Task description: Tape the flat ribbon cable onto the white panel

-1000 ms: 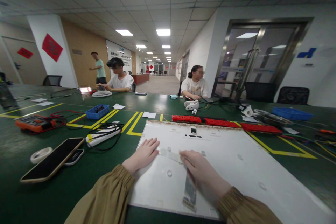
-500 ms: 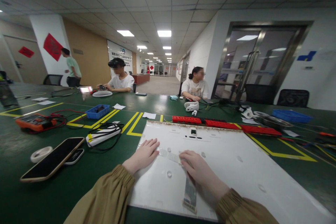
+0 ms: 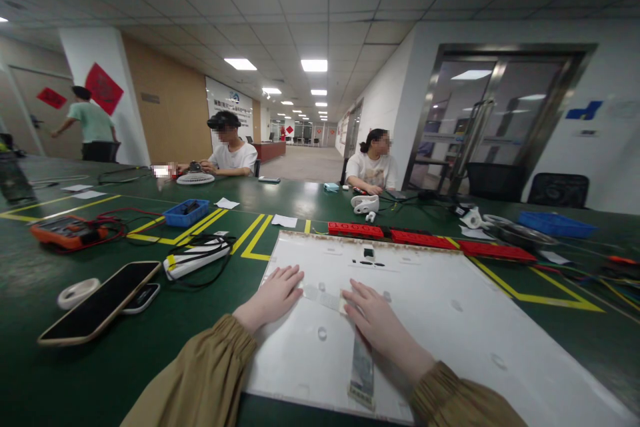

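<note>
A large white panel (image 3: 450, 327) lies flat on the green table in front of me. My left hand (image 3: 274, 295) rests palm down on its left part, fingers stretched out and touching the end of a translucent tape strip (image 3: 323, 296). My right hand (image 3: 376, 325) lies flat beside it, fingertips pressing the other end of that strip. A flat ribbon cable (image 3: 363, 368) runs from under my right hand toward the panel's near edge. Neither hand grips anything.
A phone (image 3: 97, 310), a tape roll (image 3: 77, 293) and a white power strip (image 3: 196, 257) lie to the left. Red strips (image 3: 425, 236) sit behind the panel. An orange meter (image 3: 67, 231) and blue trays (image 3: 186, 213) are farther off. Two people sit across the table; another walks far left.
The person in the background has walked left, past the pillar. My hands have stayed pressed on the tape strip, the right fingers shifting slightly.
</note>
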{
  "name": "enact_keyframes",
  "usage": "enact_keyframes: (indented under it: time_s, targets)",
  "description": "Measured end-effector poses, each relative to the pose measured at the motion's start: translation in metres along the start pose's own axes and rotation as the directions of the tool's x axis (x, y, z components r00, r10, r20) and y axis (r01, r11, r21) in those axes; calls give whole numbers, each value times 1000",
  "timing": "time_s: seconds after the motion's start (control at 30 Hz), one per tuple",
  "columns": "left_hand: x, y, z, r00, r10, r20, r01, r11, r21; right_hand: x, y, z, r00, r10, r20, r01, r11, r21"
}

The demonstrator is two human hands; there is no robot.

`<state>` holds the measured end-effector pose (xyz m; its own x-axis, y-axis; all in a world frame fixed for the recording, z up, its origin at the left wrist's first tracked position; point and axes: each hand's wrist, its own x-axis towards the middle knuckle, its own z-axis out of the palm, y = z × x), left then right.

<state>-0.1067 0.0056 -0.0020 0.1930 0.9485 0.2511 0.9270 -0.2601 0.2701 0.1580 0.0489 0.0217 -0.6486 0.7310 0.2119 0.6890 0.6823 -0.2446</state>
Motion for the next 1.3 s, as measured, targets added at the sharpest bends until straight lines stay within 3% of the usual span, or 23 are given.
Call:
enact_keyframes:
  time_s: [0.4,1.3]
  targets:
    - [0,0,1,1000,-6,6,6,1000,2,2,2,9,1000,12,18,-12,1000,1]
    - [-1,2,-1,1000,-11,9,11,1000,13,3,0,3,999,-7,34,6,998,55]
